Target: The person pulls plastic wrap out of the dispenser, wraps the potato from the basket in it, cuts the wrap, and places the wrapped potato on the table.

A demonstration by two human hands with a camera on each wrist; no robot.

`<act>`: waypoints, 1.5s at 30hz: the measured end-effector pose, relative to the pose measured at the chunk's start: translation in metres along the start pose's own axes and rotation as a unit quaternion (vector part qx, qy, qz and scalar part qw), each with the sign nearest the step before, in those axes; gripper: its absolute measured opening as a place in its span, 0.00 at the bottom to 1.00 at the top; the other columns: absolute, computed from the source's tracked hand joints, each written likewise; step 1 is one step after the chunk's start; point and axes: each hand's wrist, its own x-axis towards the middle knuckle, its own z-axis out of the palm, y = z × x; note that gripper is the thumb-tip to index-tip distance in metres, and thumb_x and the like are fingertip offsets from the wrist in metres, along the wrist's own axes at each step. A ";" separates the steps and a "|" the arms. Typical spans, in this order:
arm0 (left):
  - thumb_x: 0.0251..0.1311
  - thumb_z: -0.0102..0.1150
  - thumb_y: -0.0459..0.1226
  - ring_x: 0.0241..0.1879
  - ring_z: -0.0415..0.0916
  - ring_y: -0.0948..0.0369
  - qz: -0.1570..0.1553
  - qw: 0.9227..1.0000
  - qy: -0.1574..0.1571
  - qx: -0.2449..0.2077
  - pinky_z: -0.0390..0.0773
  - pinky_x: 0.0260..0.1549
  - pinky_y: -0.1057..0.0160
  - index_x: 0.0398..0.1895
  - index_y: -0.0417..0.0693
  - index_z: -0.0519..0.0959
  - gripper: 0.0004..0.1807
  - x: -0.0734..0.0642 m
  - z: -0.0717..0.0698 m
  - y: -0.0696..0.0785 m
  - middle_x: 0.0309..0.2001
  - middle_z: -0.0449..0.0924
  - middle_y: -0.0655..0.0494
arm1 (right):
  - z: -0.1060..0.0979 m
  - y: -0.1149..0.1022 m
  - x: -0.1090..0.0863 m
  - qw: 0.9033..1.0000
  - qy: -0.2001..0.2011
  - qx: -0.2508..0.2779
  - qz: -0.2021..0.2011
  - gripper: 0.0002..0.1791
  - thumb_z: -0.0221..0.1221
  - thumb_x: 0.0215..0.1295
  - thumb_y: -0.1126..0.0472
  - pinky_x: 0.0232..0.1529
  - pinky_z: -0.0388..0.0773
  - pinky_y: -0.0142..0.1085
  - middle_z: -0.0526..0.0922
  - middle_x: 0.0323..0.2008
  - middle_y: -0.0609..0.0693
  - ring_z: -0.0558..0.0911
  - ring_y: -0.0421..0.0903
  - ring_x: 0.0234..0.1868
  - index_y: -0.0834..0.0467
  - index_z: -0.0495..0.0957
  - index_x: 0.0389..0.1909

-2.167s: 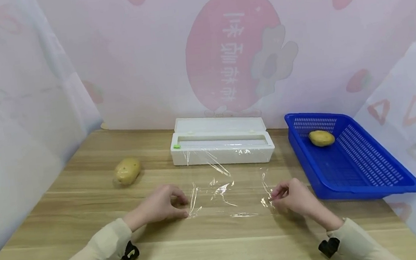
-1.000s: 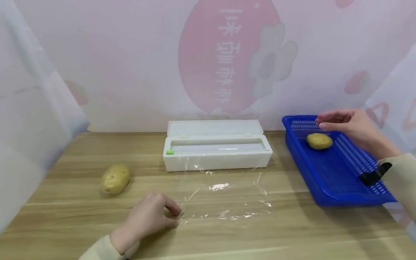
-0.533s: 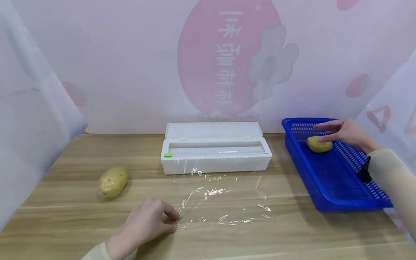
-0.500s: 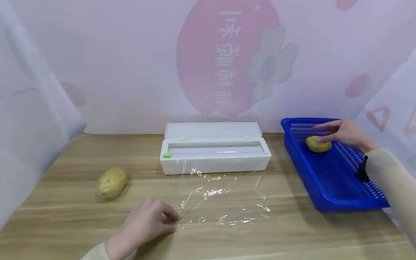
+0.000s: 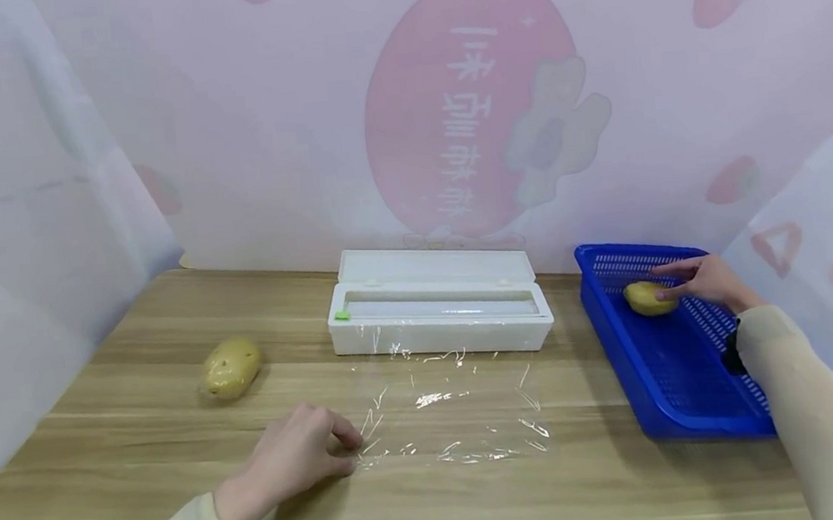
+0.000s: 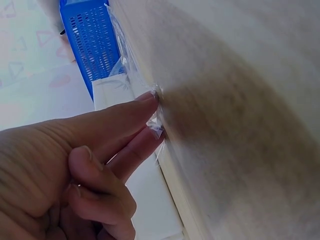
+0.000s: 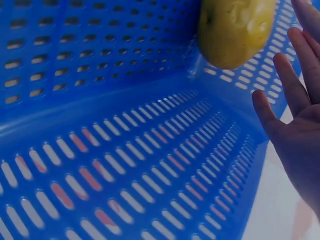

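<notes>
My left hand (image 5: 293, 460) pinches the near left corner of a clear sheet of plastic wrap (image 5: 440, 425); a bunched bit of it shows at the fingertips in the left wrist view. The sheet runs over the wood table from a white plastic wrap box (image 5: 442, 333) with its lid raised. My right hand (image 5: 708, 282) reaches into a blue basket (image 5: 626, 365), thumb overlapping a yellow potato (image 5: 646, 298). In the right wrist view its fingers are spread and fairly straight, with a gap between them and the potato (image 7: 235, 32).
A second potato (image 5: 233, 367), shiny with film around it, lies on the table at the left. A green slider (image 5: 342, 316) sits at the left end of the box's front edge. A printed curtain (image 5: 284, 139) stands behind the table.
The right hand has let go of the wrap's right corner and moved across into the basket, down to the potato. The left hand has stayed at its corner.
</notes>
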 end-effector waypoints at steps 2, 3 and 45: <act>0.39 0.80 0.41 0.41 0.82 0.62 -0.001 1.000 0.000 0.003 0.81 0.35 0.54 0.32 0.63 0.88 0.13 0.000 0.000 0.000 0.37 0.86 0.69 | 0.001 0.003 0.002 1.000 0.000 -0.012 0.002 0.36 0.73 0.55 0.53 0.56 0.69 0.59 0.73 0.60 0.68 0.69 0.67 0.62 0.67 0.74 0.62; 0.39 0.80 0.41 0.40 0.82 0.63 -0.001 1.000 0.002 0.004 0.81 0.34 0.54 0.32 0.64 0.88 0.14 -0.001 0.000 0.001 0.36 0.86 0.69 | 0.002 0.004 0.003 1.000 -0.001 -0.018 0.001 0.36 0.73 0.55 0.53 0.56 0.69 0.59 0.73 0.60 0.69 0.69 0.67 0.62 0.67 0.74 0.62; 0.39 0.80 0.39 0.36 0.81 0.64 -0.007 1.000 -0.005 0.007 0.80 0.28 0.57 0.32 0.63 0.89 0.14 0.000 0.002 -0.001 0.38 0.86 0.67 | -0.008 -0.053 -0.022 0.997 0.021 -0.068 -0.042 0.38 0.76 0.48 0.47 0.34 0.79 0.38 0.77 0.55 0.66 0.79 0.55 0.44 0.59 0.78 0.60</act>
